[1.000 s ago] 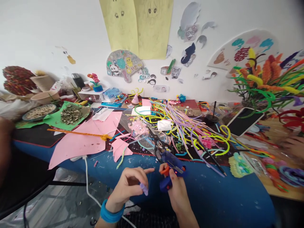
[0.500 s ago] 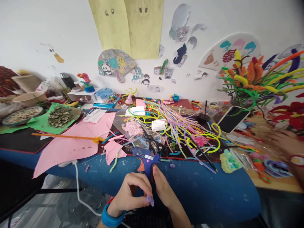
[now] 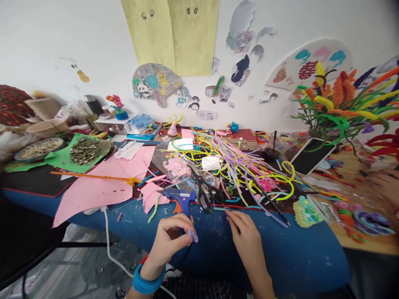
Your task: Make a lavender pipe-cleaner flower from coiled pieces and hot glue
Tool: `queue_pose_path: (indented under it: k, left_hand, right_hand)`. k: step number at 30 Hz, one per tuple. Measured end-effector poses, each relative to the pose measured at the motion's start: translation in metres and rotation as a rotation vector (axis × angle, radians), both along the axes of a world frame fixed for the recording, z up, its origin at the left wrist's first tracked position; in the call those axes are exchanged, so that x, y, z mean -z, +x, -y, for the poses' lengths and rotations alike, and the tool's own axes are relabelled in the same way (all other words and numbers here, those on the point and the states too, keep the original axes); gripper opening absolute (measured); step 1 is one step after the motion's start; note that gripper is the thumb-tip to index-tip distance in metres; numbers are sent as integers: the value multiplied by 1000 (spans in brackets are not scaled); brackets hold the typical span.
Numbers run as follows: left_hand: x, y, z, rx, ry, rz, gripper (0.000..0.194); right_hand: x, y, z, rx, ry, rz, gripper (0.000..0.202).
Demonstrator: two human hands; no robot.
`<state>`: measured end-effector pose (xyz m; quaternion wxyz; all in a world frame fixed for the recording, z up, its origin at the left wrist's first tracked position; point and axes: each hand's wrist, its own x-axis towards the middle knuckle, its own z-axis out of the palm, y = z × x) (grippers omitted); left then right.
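Observation:
My left hand point(image 3: 175, 236), with a blue band at the wrist, pinches a small purple fuzzy piece point(image 3: 193, 236) between thumb and fingertips. Just beyond it a blue glue gun point(image 3: 184, 199) with an orange trigger rests at the cloth's edge, its nozzle to the left. My right hand point(image 3: 245, 228) is over the blue cloth, fingertips drawn together near a short pale blue stick point(image 3: 220, 209); whether they grip anything is too small to tell. Black scissors point(image 3: 207, 195) lie right of the glue gun.
Pipe cleaners point(image 3: 237, 162) are heaped mid-table. Pink paper point(image 3: 109, 199) and a green sheet of dry bits point(image 3: 99, 160) lie left. At the right are a propped phone point(image 3: 313, 155), a vase of fuzzy flowers and another person's hand point(image 3: 385, 185). A white cable point(image 3: 109, 249) hangs in front.
My right hand has left the glue gun and moved right. The gun now lies farther left, turned more sideways. My left hand, still pinching the purple piece, has moved slightly up and left.

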<state>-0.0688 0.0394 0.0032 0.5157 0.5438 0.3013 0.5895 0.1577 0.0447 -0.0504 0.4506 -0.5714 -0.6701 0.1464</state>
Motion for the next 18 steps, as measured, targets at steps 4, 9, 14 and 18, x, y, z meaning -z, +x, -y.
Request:
queue_pose_path:
  k: [4, 9, 14, 18]
  left_hand:
    - [1, 1, 2, -50, -60, 3, 14]
    - [7, 2, 3, -17, -78, -23, 11]
    - [7, 2, 3, 13, -72, -16, 7]
    - [7, 2, 3, 27, -86, -20, 4]
  right_hand:
    - [-23, -22, 12, -100, -114, -453, 8]
    - [-42, -58, 21, -288, -243, -958, 3]
    - [-45, -72, 19, -315, -306, -1178, 7]
    - [-45, -73, 21, -322, -306, -1202, 9]
